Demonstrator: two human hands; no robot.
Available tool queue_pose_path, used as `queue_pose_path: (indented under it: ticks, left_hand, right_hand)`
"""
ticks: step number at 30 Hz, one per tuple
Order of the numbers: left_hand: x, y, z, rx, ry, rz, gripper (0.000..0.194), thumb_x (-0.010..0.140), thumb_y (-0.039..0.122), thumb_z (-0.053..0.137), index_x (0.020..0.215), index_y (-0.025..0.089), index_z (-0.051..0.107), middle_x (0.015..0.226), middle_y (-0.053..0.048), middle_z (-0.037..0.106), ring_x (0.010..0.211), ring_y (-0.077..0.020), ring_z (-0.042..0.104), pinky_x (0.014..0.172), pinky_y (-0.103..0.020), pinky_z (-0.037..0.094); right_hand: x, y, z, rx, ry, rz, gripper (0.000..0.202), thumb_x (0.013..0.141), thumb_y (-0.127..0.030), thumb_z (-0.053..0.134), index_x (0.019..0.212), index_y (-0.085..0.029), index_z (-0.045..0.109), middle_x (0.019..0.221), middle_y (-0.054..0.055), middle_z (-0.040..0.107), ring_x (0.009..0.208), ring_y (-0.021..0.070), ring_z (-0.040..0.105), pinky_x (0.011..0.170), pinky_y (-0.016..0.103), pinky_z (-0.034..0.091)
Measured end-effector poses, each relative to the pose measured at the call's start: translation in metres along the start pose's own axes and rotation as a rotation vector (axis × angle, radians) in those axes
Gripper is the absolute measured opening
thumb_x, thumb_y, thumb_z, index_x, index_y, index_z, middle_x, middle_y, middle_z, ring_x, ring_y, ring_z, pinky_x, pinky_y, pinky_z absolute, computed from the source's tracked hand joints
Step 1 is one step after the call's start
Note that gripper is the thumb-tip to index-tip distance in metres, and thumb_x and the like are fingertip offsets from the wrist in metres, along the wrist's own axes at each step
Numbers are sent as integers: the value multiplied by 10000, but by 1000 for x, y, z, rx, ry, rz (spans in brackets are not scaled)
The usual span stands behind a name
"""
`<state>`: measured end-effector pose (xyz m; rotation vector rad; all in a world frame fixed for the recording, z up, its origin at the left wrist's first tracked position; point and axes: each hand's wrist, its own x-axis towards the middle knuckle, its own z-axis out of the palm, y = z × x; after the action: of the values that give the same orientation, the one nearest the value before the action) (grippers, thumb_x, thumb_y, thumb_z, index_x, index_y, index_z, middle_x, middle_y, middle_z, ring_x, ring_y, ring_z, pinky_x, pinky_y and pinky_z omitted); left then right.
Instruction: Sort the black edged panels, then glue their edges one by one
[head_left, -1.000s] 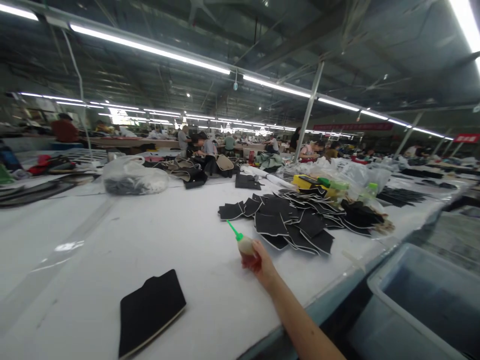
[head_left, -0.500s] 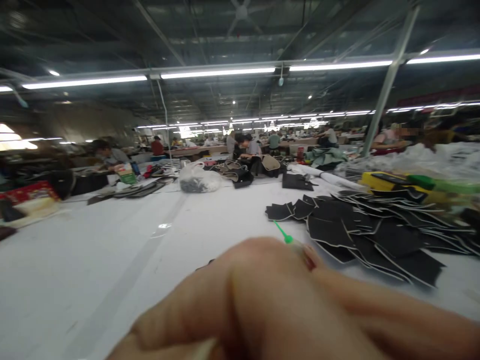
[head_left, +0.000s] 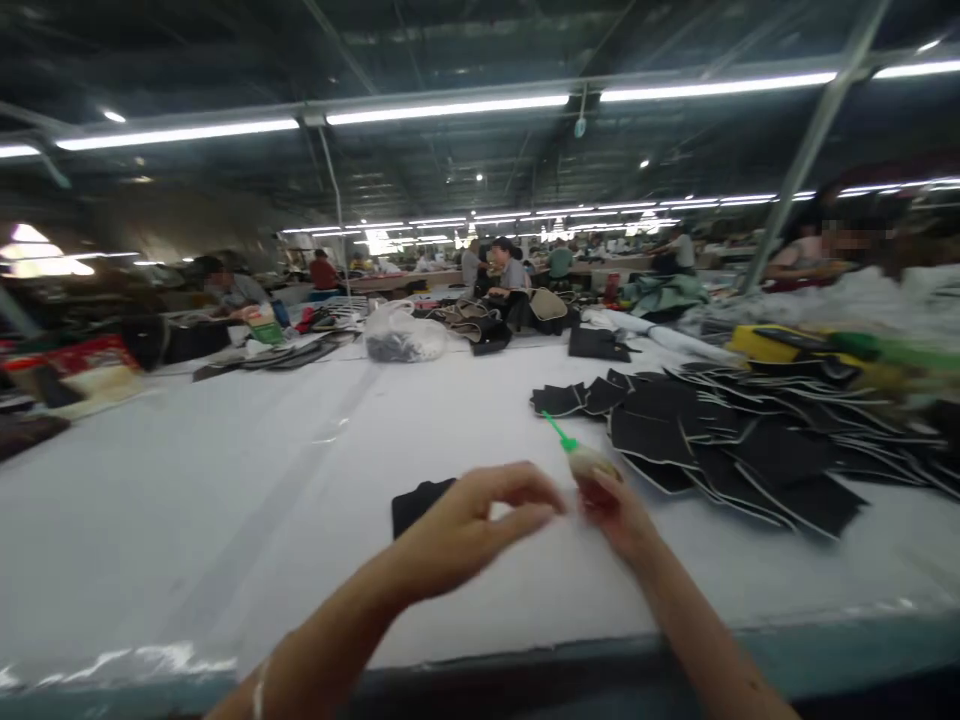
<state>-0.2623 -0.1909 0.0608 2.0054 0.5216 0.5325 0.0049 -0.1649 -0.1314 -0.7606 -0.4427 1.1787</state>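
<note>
My right hand (head_left: 616, 512) is wrapped round a small pale squeeze bottle (head_left: 589, 462) with a long green nozzle that points up and to the left. My left hand (head_left: 487, 515) hovers beside it, fingers curved and thumb apart, with nothing in it. Partly hidden behind the left hand, a small black piece (head_left: 416, 505) lies on the white table (head_left: 300, 540). A spread heap of black cut pieces (head_left: 697, 430) with pale edges lies to the right, just beyond the bottle.
Farther back sit a clear plastic bag (head_left: 405, 333) with dark contents and a dark flat piece (head_left: 598, 343). A yellow object (head_left: 787, 345) stands behind the heap. Several people work in the background. The table's front edge (head_left: 825, 635) runs close to me.
The hand that filled the lower view close to the camera has drawn away, so both forearms and the table's front edge show. The bottle remains in my right hand.
</note>
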Motion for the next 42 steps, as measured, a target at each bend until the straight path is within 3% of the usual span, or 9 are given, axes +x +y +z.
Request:
queue_pose_path:
  ticks: [2, 5, 9, 14, 22, 27, 32, 37, 42]
  left_hand:
    - [0, -53, -10, 433, 128, -267, 250, 888, 375, 497, 995, 208, 650, 989, -60, 682, 940, -225, 593, 885, -370, 454]
    - [-9, -127, -18, 747, 9, -409, 467, 801, 334, 583, 1244, 186, 589, 1239, -110, 598, 1152, -295, 504, 989, -442, 404]
    - [-23, -172, -14, 953, -50, -470, 549, 836, 346, 516, 1364, 195, 514, 1357, -135, 495, 1202, -325, 460, 988, -464, 409]
    - [-12, -175, -12, 1067, 26, -553, 485, 937, 386, 339, 1290, 137, 559, 1190, -171, 546, 1118, -316, 512, 896, -425, 464]
    - [-19, -164, -19, 947, -1, -652, 475, 884, 279, 432, 1318, 106, 519, 1270, -184, 495, 1196, -314, 473, 967, -413, 443]
    - [-28, -157, -23, 916, -30, -651, 436, 847, 226, 468, 1244, 78, 568, 1255, -199, 498, 1175, -324, 487, 993, -415, 429]
    - [-28, -153, -27, 891, -49, -634, 413, 829, 229, 481, 1197, 79, 593, 1198, -199, 517, 1133, -324, 512, 971, -422, 442]
    - [-29, -154, -28, 885, -58, -607, 394, 794, 182, 489, 1152, 76, 612, 1169, -195, 523, 1124, -327, 507, 978, -426, 433]
    - [-28, -153, -29, 851, -62, -628, 353, 774, 168, 509, 1095, 89, 633, 1141, -180, 535, 1078, -318, 524, 945, -429, 449]
  right_hand:
    - [-1, 0, 4, -21, 42, 36, 334, 689, -280, 726, 987, -205, 596, 712, 6, 672, 496, 145, 573, 389, 226, 432]
    - [1, -1, 5, 6, 60, 87, 310, 729, -316, 695, 1000, -188, 615, 719, 15, 674, 472, 123, 548, 379, 204, 403]
    - [-1, -1, 6, 74, 67, 160, 367, 847, -471, 583, 945, -123, 649, 723, 73, 677, 478, 120, 554, 404, 213, 443]
    - [-2, 1, 12, 99, 114, 281, 479, 873, -552, 556, 975, -93, 646, 794, 109, 685, 500, 114, 572, 414, 202, 477]
    - [-7, 3, 34, 60, 29, 288, 251, 751, -163, 699, 994, -130, 649, 867, 75, 681, 582, 102, 593, 444, 156, 495]
    - [-7, 10, 53, -2, 48, 284, 253, 782, -258, 689, 1011, -156, 659, 824, 57, 678, 488, 73, 514, 375, 150, 427]
    - [-12, 17, 68, 37, 39, 309, 268, 751, -219, 697, 1009, -157, 656, 870, 69, 682, 644, 133, 611, 546, 222, 528]
    - [-18, 14, 81, 87, 43, 280, 391, 787, -569, 646, 1001, -243, 622, 858, 50, 680, 618, 172, 606, 527, 298, 509]
    - [-24, 15, 78, -22, 10, 162, 348, 698, -338, 772, 1012, -261, 645, 949, 8, 700, 765, 183, 651, 589, 284, 542]
